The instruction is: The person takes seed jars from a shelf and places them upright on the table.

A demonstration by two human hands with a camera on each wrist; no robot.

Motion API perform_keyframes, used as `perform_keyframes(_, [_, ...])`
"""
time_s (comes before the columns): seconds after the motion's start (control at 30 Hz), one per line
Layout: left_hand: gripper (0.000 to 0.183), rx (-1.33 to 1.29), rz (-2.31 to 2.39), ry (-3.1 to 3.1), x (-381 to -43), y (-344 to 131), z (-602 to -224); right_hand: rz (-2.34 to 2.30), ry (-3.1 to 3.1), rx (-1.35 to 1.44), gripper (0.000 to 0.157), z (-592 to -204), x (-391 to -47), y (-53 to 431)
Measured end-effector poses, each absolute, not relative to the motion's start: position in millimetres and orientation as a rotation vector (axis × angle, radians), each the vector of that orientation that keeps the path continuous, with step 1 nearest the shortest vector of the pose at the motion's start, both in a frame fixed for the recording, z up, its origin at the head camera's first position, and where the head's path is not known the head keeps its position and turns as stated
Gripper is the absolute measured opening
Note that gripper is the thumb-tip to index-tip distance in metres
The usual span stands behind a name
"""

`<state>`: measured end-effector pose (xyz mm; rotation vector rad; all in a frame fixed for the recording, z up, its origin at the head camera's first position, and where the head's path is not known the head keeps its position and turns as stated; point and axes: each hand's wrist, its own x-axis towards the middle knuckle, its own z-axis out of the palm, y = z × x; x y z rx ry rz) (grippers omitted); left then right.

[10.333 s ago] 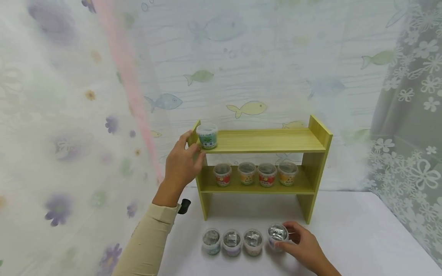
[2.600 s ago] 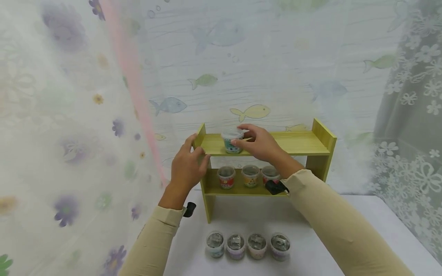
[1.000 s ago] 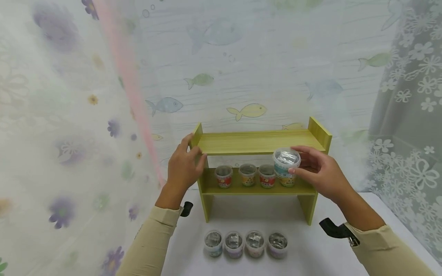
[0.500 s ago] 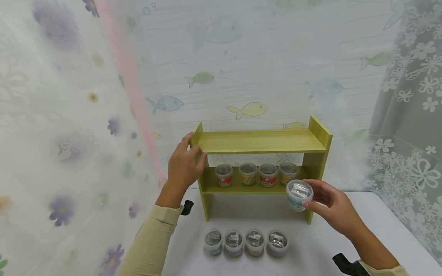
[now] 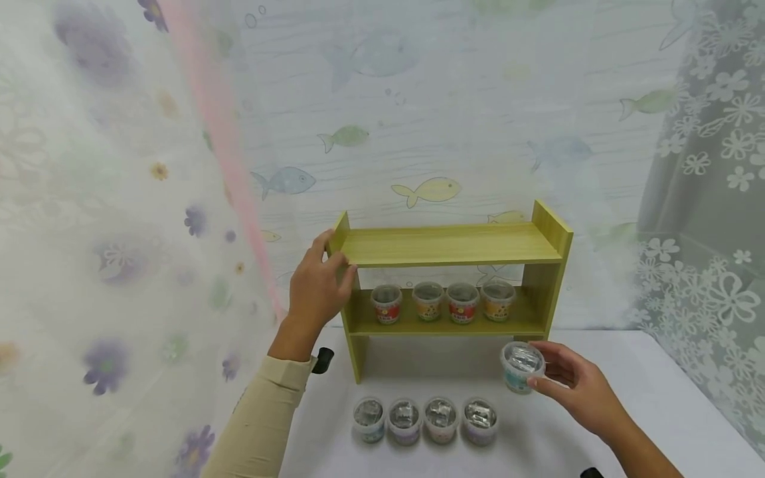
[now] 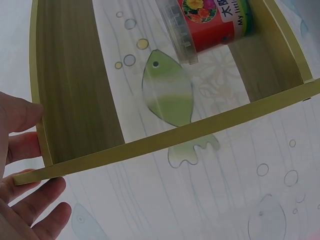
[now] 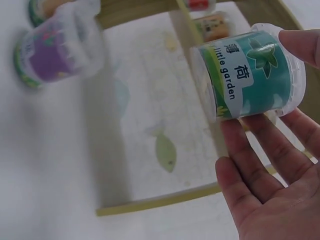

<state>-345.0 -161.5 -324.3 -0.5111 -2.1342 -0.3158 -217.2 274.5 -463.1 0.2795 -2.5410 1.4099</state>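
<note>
- A person's left hand (image 5: pixel 317 282), at centre left of the head camera's frame, grips the left end panel of a yellow-green wooden two-tier shelf (image 5: pixel 448 245), its fingers and thumb curled around the board's edge
- The right hand (image 5: pixel 578 386), at lower right, holds a round clear plastic tub with a teal label and silver contents (image 5: pixel 521 367) between thumb and fingers, in front of the shelf's right leg; whether the tub's base touches the white-covered desk (image 5: pixel 663 385) cannot be told
- Four clear plastic tubs stand on the lower tier in mid-frame, left to right: one red-labelled (image 5: pixel 386 305), one orange-labelled (image 5: pixel 428 303), a second red (image 5: pixel 463 304) and a second orange (image 5: pixel 498 302)
- At bottom centre, four more tubs with silver contents line up on the desk: one pale blue (image 5: pixel 369 419), one purple (image 5: pixel 405 422), one pinkish (image 5: pixel 441 421) and a second purple (image 5: pixel 481 422)
- Behind the shelf hangs a white, fish-printed curtain (image 5: pixel 478 119)
</note>
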Motion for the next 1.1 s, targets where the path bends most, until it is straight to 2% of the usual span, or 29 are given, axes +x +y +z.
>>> perform_keyframes(0.37, [0.018, -0.505, -0.315, -2.132, -346, -160, -325, 1.673, -2.578, 0.009, 0.069, -521, -218, 279])
perform_keyframes(0.5, [0.018, -0.502, -0.308, -2.137, -346, -161, -324, 1.706, -2.573, 0.023, 0.067, -537, -217, 279])
perform_keyframes(1.1, [0.018, -0.500, -0.313, -2.141, -348, -160, -328, 1.716, -2.667, -0.035, 0.070, -567, -213, 276])
